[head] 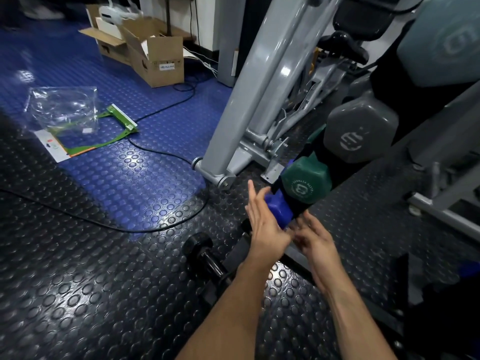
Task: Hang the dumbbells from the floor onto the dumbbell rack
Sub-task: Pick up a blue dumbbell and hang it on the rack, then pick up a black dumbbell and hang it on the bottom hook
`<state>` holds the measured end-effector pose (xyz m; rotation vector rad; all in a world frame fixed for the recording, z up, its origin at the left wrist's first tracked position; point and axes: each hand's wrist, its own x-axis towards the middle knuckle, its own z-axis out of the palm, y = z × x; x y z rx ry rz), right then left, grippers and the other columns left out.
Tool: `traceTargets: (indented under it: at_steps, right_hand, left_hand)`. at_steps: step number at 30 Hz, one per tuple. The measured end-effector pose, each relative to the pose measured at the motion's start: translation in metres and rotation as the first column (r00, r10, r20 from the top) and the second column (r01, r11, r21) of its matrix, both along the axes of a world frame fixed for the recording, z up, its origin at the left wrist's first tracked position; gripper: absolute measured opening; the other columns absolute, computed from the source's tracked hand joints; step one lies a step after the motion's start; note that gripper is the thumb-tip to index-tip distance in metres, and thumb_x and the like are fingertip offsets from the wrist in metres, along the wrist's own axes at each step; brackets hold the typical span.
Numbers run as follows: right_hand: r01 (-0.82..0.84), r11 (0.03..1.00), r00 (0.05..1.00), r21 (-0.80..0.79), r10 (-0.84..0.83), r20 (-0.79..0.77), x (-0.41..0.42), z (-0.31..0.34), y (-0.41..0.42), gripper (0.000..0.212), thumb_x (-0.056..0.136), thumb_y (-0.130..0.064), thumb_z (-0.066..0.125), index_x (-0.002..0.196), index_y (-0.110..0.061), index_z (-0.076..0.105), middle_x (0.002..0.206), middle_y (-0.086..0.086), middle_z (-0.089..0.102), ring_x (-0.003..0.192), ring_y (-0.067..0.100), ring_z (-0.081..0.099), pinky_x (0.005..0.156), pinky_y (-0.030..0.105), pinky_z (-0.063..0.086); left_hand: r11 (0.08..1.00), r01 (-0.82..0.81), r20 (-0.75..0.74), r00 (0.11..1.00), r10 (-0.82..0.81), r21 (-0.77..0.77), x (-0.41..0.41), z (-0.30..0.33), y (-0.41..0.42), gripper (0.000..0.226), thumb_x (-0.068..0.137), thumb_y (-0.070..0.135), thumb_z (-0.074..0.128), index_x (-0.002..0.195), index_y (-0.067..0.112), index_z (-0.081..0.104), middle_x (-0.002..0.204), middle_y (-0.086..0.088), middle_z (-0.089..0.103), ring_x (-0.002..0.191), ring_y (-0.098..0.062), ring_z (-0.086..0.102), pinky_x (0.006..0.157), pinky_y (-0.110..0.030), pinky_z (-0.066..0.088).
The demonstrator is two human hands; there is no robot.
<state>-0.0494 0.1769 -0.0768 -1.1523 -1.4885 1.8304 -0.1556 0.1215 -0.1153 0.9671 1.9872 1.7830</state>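
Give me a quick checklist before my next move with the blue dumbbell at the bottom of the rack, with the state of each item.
1. Blue dumbbell seated in the lowest slot of the rack: cannot tell, the hands hide its lower end.
2. Left hand flat against the blue head, fingers straight: ok.
3. Right hand free of the dumbbell: cannot tell, it is blurred.
4. Green dumbbell sits in the slot above: ok.
5. Grey dumbbell racked above the green one: ok.
6. Floor cleared of dumbbells: not ok, a black dumbbell lies by the left forearm.
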Motion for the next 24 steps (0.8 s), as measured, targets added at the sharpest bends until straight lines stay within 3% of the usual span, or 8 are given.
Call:
traceTargets:
  at_steps: [2,5,11,13,16,19,21,24]
  right_hand:
    - [0.016,1.000,1.000,0.002,-0.016,-0.012,-0.001,0.002,-0.002,0.064,0.094,0.011,0.049,0.151,-0.017,0.048,0.141,-0.004,0.065,0.124,0.005,0.064,0.111,0.034,0.046]
    - [0.028,0.999,0.999,0.017,-0.028,-0.038,-0.003,0.004,-0.002,0.058,0.097,0.010,0.048,0.149,-0.017,0.051,0.137,-0.004,0.067,0.125,0.011,0.064,0.110,0.036,0.047]
    - [0.091,0.996,0.996,0.018,-0.091,-0.005,-0.005,-0.003,0.002,0.052,0.098,0.000,0.054,0.145,-0.021,0.057,0.138,-0.005,0.067,0.129,0.016,0.061,0.114,0.040,0.045]
    - [0.120,0.993,0.992,0.015,-0.121,0.028,-0.007,-0.006,0.001,0.046,0.101,-0.007,0.055,0.145,-0.021,0.057,0.137,-0.003,0.067,0.126,0.016,0.063,0.112,0.039,0.047]
    - [0.148,0.989,0.961,0.015,-0.147,0.233,-0.006,-0.025,-0.010,0.039,0.102,-0.025,0.058,0.140,-0.021,0.058,0.132,0.000,0.067,0.119,0.019,0.064,0.109,0.044,0.048]
    - [0.043,0.995,0.903,-0.086,-0.002,0.431,-0.004,-0.046,-0.038,0.019,0.100,-0.029,0.057,0.113,-0.019,0.066,0.112,0.003,0.068,0.103,0.019,0.063,0.088,0.037,0.052]
    - [-0.035,0.982,0.832,-0.188,0.133,0.539,-0.005,-0.059,-0.062,0.019,0.101,-0.032,0.057,0.098,-0.015,0.065,0.087,0.004,0.061,0.079,0.020,0.057,0.065,0.030,0.043]
    - [-0.075,0.963,0.776,-0.260,0.220,0.591,-0.008,-0.080,-0.085,0.031,0.099,-0.044,0.060,0.089,-0.014,0.061,0.073,0.004,0.054,0.066,0.020,0.052,0.057,0.028,0.037]
  left_hand:
    - [1.000,0.007,0.111,0.994,-0.006,-0.011,-0.004,0.004,-0.005,0.117,0.060,0.035,0.078,0.158,0.030,0.013,0.170,0.013,-0.010,0.157,-0.013,0.002,0.126,-0.059,0.015]
    - [0.999,0.052,0.205,0.978,-0.048,-0.014,-0.014,0.012,-0.014,0.115,0.060,0.037,0.067,0.158,0.044,0.008,0.169,0.018,-0.002,0.158,-0.016,0.003,0.126,-0.058,0.017]
    - [0.995,0.093,0.274,0.958,-0.082,-0.027,-0.027,0.019,-0.026,0.102,0.069,0.023,0.062,0.160,0.036,0.020,0.170,0.014,0.010,0.156,-0.013,0.012,0.127,-0.052,0.017]
    - [0.995,0.101,0.309,0.947,-0.091,-0.017,-0.034,0.020,-0.032,0.094,0.075,0.024,0.064,0.157,0.042,0.023,0.168,0.014,0.016,0.154,-0.015,0.020,0.125,-0.051,0.024]
    - [1.000,0.021,0.375,0.927,-0.013,-0.017,-0.055,0.018,-0.041,0.072,0.086,0.030,0.065,0.152,0.037,0.036,0.157,0.005,0.040,0.139,-0.014,0.045,0.114,-0.040,0.038]
    - [0.962,-0.132,0.348,0.914,0.211,-0.238,-0.092,0.001,-0.053,0.049,0.096,0.030,0.064,0.143,0.020,0.051,0.137,0.000,0.059,0.113,-0.012,0.062,0.093,-0.021,0.050]
    - [0.882,-0.174,0.268,0.911,0.313,-0.439,-0.113,-0.018,-0.065,0.053,0.092,0.036,0.068,0.138,0.012,0.055,0.130,-0.008,0.064,0.111,-0.022,0.063,0.096,-0.034,0.052]
    - [0.752,-0.152,0.211,0.907,0.364,-0.641,-0.120,-0.042,-0.087,0.058,0.091,0.041,0.071,0.136,0.007,0.055,0.126,-0.013,0.062,0.114,-0.032,0.060,0.096,-0.038,0.047]
